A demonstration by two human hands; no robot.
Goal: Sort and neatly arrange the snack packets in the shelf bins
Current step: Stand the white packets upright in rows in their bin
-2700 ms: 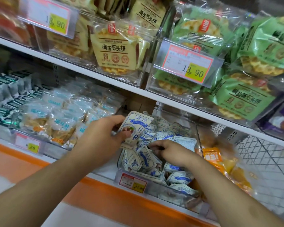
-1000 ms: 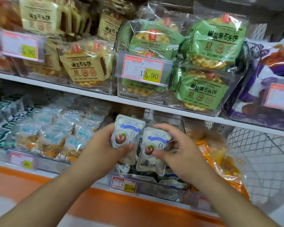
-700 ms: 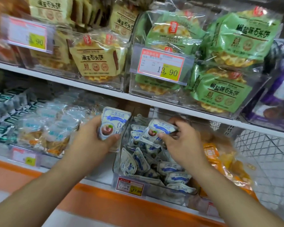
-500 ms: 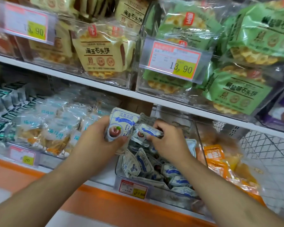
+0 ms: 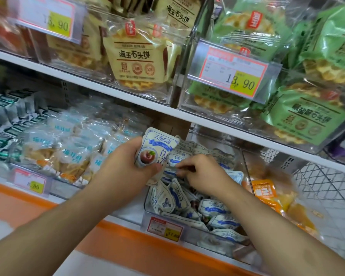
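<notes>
Head view: packets (image 5: 156,150) are gripped by the left hand (image 5: 126,166); one packet (image 5: 177,159), pinched by the right hand (image 5: 201,172), should be stacked flush.

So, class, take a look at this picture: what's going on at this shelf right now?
A person is tidying small blue-and-white snack packets in a clear bin on the lower shelf. The left hand holds a stack of packets upright above the bin's left edge. The right hand pinches another single packet right beside that stack. Many loose packets lie jumbled in the bin, so the sorting is unfinished.
</notes>
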